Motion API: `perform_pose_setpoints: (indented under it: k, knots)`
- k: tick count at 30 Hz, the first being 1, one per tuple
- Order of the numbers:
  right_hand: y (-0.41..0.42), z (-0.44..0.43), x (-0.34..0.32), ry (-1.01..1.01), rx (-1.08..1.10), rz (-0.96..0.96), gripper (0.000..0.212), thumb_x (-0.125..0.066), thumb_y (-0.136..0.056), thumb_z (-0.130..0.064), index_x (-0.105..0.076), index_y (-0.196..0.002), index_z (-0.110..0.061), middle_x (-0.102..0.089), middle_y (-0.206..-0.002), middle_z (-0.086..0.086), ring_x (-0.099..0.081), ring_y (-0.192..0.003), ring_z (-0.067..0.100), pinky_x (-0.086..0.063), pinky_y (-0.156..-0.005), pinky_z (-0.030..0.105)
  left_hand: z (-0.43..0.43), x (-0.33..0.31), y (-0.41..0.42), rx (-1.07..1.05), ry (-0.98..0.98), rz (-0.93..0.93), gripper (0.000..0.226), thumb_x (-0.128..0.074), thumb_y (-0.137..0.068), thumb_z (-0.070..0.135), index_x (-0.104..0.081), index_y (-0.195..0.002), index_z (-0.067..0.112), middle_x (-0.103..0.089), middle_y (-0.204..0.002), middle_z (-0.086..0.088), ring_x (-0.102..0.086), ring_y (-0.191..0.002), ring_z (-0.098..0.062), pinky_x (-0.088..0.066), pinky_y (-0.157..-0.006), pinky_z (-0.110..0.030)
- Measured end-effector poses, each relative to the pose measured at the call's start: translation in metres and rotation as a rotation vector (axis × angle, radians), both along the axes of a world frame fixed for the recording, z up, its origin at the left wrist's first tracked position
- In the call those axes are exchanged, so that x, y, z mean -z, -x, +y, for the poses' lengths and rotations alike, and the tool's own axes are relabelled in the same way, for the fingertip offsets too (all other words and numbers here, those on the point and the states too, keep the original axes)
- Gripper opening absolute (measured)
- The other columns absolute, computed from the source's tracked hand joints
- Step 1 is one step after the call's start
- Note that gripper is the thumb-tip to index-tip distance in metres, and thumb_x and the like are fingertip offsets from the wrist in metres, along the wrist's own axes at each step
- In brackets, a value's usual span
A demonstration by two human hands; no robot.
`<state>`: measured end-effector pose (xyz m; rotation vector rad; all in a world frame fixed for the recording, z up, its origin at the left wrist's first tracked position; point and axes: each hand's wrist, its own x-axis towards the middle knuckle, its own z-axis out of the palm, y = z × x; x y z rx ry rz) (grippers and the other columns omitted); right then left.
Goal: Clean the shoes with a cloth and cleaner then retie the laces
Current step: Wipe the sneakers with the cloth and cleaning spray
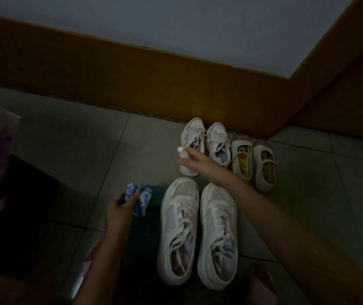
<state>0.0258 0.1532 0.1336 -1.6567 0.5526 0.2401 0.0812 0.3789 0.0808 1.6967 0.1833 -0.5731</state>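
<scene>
Blue-and-white cloth [140, 200] is bunched in the curled fingers of the left hand [118, 211], just beside the large white sneakers [179, 230]. The right hand [194, 161] grips a small bottle [181, 152] above the smaller pair [207, 144].

A dim home corner: tiled floor [70, 150], painted wall [176, 25], family shoes [226, 148] lined up.

Two large sneakers [179, 230], two small sneakers [194, 137], two strap shoes [241, 157], one cloth [143, 200], one bottle [181, 152]

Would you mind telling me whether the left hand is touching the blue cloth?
Touching. The head view shows the left hand pinching the crumpled blue cloth.
</scene>
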Motion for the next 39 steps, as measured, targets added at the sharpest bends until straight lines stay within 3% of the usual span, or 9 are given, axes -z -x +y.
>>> perform_pose_setpoints:
  k: [5,9,12,15,18,22,29,34,39]
  knots:
    - [-0.017,0.068,0.007,0.035,-0.062,-0.041,0.029,-0.051,-0.095,-0.018,-0.056,-0.121,-0.005,-0.060,-0.116,0.009,-0.055,-0.095,0.005,-0.045,-0.077,0.011,0.016,-0.007,-0.014,-0.111,0.046,0.009,0.007,-0.061,-0.086,0.006,-0.062,-0.081,0.011,-0.064,-0.050,0.010,-0.055,-0.043,0.005,-0.043,-0.043,-0.010]
    - [-0.014,0.107,0.033,0.098,0.004,-0.016,0.033,-0.062,-0.088,-0.012,-0.061,-0.119,-0.003,-0.063,-0.119,0.014,-0.058,-0.106,0.018,-0.044,-0.086,0.025,0.025,-0.015,-0.021,-0.191,0.053,0.010,0.025,-0.061,-0.087,0.011,-0.061,-0.111,0.004,-0.062,-0.089,-0.011,-0.055,-0.059,-0.007,-0.046,-0.051,-0.017]
    - [-0.007,0.124,0.047,0.150,-0.013,0.011,0.028,-0.064,-0.086,-0.009,-0.063,-0.112,-0.001,-0.066,-0.107,0.013,-0.057,-0.097,0.014,-0.042,-0.082,0.027,0.028,-0.020,-0.024,-0.185,0.039,-0.005,0.022,-0.060,-0.089,0.013,-0.061,-0.109,0.007,-0.059,-0.078,-0.005,-0.054,-0.059,-0.007,-0.042,-0.042,-0.009]
    - [0.000,0.132,0.055,0.225,-0.029,0.021,0.011,-0.063,-0.086,-0.011,-0.064,-0.094,-0.004,-0.067,-0.095,0.015,-0.059,-0.089,0.019,-0.042,-0.075,0.030,0.028,-0.025,-0.024,-0.185,0.058,0.014,0.024,-0.059,-0.089,0.014,-0.060,-0.112,0.007,-0.059,-0.079,-0.001,-0.054,-0.066,-0.009,-0.046,-0.050,-0.013]
    - [0.004,0.134,0.051,0.304,-0.062,-0.001,0.017,-0.058,-0.089,-0.013,-0.063,-0.100,-0.001,-0.066,-0.094,0.016,-0.061,-0.091,0.025,-0.041,-0.071,0.029,0.025,-0.034,-0.024,-0.166,0.076,0.020,0.022,-0.059,-0.089,0.014,-0.060,-0.111,0.009,-0.060,-0.081,-0.001,-0.056,-0.073,-0.013,-0.046,-0.057,-0.018]
    - [0.004,0.131,0.041,0.387,-0.183,0.042,0.042,-0.061,-0.083,-0.002,-0.053,-0.125,-0.003,-0.060,-0.122,0.017,-0.055,-0.113,0.029,-0.044,-0.094,0.034,0.020,-0.043,-0.024,-0.132,0.128,0.027,0.017,-0.057,-0.090,0.013,-0.058,-0.106,0.014,-0.060,-0.081,0.002,-0.056,-0.073,-0.010,-0.048,-0.063,-0.021]
    - [0.017,0.105,-0.009,0.125,0.056,-0.002,0.064,-0.062,-0.086,-0.007,-0.034,-0.143,-0.012,-0.046,-0.139,0.010,-0.045,-0.126,0.018,-0.038,-0.090,0.018,0.004,-0.058,-0.020,-0.016,0.201,0.062,0.005,-0.058,-0.089,0.014,-0.063,-0.091,0.015,-0.063,-0.078,-0.001,-0.058,-0.065,-0.008,-0.048,-0.055,-0.018]
    - [0.033,0.090,-0.041,-0.074,0.246,-0.168,0.049,-0.060,-0.090,-0.021,-0.044,-0.137,-0.026,-0.053,-0.121,-0.016,-0.052,-0.111,-0.001,-0.047,-0.098,0.028,-0.020,-0.076,-0.002,0.211,0.250,0.176,0.017,-0.060,-0.089,0.021,-0.064,-0.103,0.013,-0.068,-0.090,-0.005,-0.064,-0.073,-0.013,-0.050,-0.060,-0.022]
    - [0.055,0.083,-0.044,-0.017,0.336,-0.225,0.035,-0.065,-0.086,-0.014,-0.060,-0.119,-0.021,-0.061,-0.123,0.000,-0.056,-0.114,0.009,-0.050,-0.096,0.029,-0.042,-0.082,0.020,0.246,0.209,0.183,0.025,-0.066,-0.084,0.022,-0.051,-0.103,0.015,-0.066,-0.093,-0.012,-0.064,-0.070,-0.014,-0.050,-0.053,-0.022]
